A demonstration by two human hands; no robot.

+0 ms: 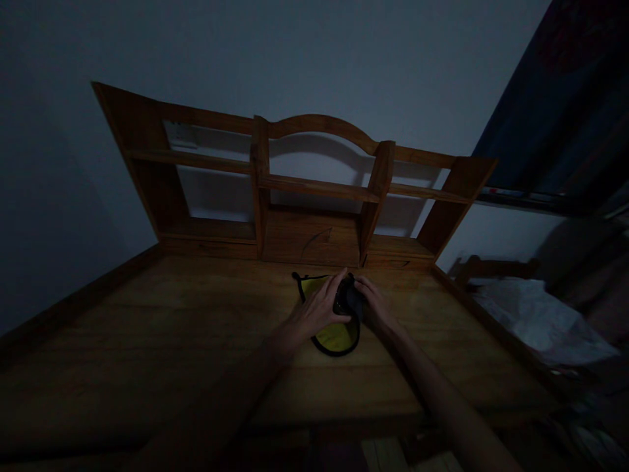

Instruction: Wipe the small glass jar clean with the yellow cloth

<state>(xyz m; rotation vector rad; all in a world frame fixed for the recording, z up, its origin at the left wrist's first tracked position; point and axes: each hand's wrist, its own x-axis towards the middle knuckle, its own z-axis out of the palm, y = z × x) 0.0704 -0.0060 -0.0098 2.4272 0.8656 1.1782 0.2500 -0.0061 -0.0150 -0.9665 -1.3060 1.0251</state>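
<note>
On the desk in front of me lies a yellow cloth piece (338,337) with black edging. Its right side is turned up, showing a dark grey face. A small black object (340,303) with tiny light dots rests on the cloth; its kind is too dark to make out. My left hand (319,307) curves around this object from the left, fingers above and thumb below. Closed at the cloth's raised right edge is my right hand (372,300), with its fingertips partly hidden by the dark fold.
A wooden desk (171,341) spreads out under both forearms. Along its back stands a wooden shelf unit (314,187) with a low drawer front. A white wall socket (181,134) shows behind the left shelf. To the right, a pale plastic bag (535,314) lies beyond the desk's edge.
</note>
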